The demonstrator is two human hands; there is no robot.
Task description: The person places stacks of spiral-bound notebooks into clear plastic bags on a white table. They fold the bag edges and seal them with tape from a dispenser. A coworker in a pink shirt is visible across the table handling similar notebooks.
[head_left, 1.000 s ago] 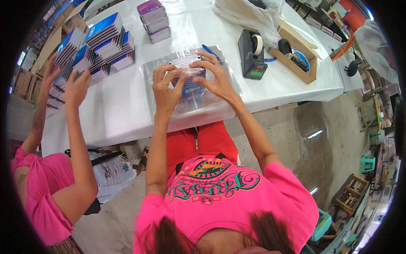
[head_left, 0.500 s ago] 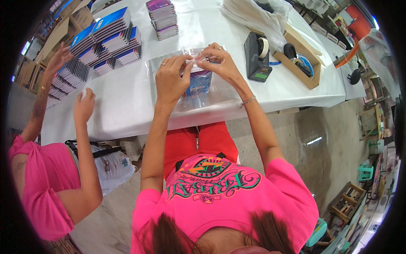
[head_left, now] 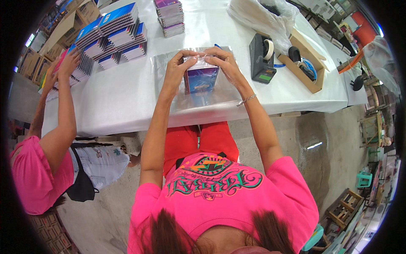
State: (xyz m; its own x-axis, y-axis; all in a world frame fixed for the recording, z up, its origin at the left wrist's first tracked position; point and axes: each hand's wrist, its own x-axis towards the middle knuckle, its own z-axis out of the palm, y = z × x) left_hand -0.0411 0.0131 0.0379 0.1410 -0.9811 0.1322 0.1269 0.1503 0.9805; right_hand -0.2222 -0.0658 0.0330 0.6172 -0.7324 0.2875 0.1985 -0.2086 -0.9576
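Observation:
A blue and purple notebook bundle [head_left: 201, 80] stands in a clear plastic bag [head_left: 198, 62] in front of me, its cover facing me. My left hand [head_left: 179, 71] pinches the bag's top edge at the left corner of the bundle. At the other corner, my right hand [head_left: 228, 67] has its fingers closed on the same plastic edge. Both thumbs press near the middle of the top. Under the bundle lie flat clear plastic sheets [head_left: 169, 101]. A bracelet circles my right wrist.
Stacks of spiral notebooks [head_left: 120, 36] stand at the left, with purple ones [head_left: 170, 19] farther back. A black tape dispenser [head_left: 262, 59] and an open cardboard box [head_left: 313, 82] sit at the right. A co-worker's hands [head_left: 67, 63] are at the far-left stacks.
The bundle's blue cover now shows more plainly, tilted up toward me, and my hands have shifted slightly apart. The co-worker's hands have come together at the notebook stack.

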